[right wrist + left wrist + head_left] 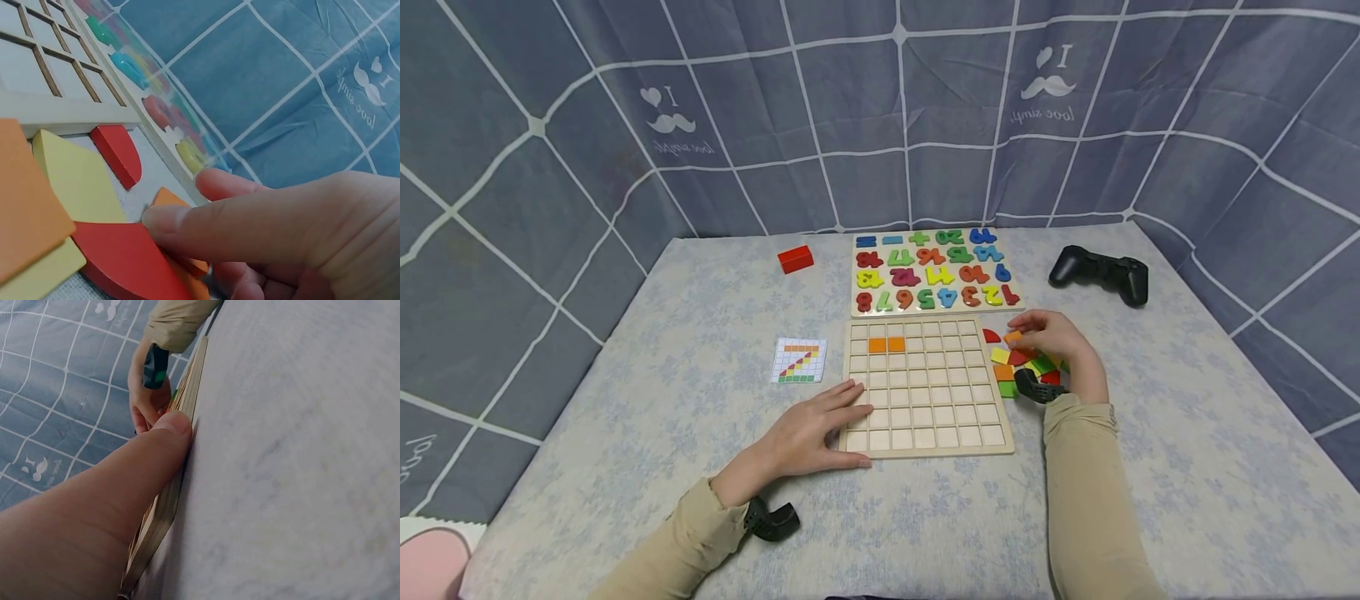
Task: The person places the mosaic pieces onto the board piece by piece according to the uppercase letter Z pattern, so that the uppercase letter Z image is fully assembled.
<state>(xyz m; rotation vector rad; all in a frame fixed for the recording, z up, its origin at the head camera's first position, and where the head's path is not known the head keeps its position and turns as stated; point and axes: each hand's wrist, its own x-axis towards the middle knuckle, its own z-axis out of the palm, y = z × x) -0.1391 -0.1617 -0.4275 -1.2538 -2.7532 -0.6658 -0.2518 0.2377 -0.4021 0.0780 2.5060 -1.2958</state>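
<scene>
A wooden grid board (928, 400) lies flat on the table with two orange square tiles (887, 345) side by side in its second row. My left hand (808, 429) rests with spread fingers on the board's left edge, its thumb (175, 425) at the near corner. Right of the board, my right hand (1056, 337) pinches an orange tile (165, 199) between thumb and fingers. Beneath and beside that hand lies a loose pile of coloured tiles, among them a red rounded piece (128, 256), a yellow piece (78, 178) and a green tile (1007, 389).
A pattern card (799, 361) lies left of the board. Behind the board is a number puzzle (936, 273) with coloured digits. A red block (795, 259) sits at the back left and a black game controller (1100, 274) at the back right. A checked curtain surrounds the table.
</scene>
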